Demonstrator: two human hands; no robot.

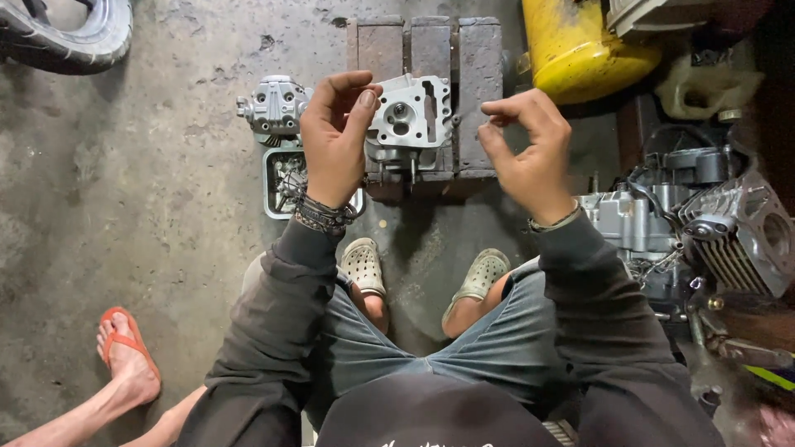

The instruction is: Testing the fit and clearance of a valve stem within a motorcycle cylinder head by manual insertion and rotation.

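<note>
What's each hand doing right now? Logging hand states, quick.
Left hand: fingers pinched together; anything held cannot be told.
Right hand: fingers curled in a pinch; anything held cannot be told.

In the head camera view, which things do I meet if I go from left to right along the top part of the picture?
Black tyre → small grey engine cover → left hand → grey cylinder head on wooden blocks → right hand → yellow tank.

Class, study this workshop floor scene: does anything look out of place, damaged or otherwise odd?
Nothing looks spilled or broken. The cylinder head sits level on wooden blocks, with the left hand and right hand raised above it. The only oddity: another person's foot in an orange flip-flop rests close to the work area.
</note>
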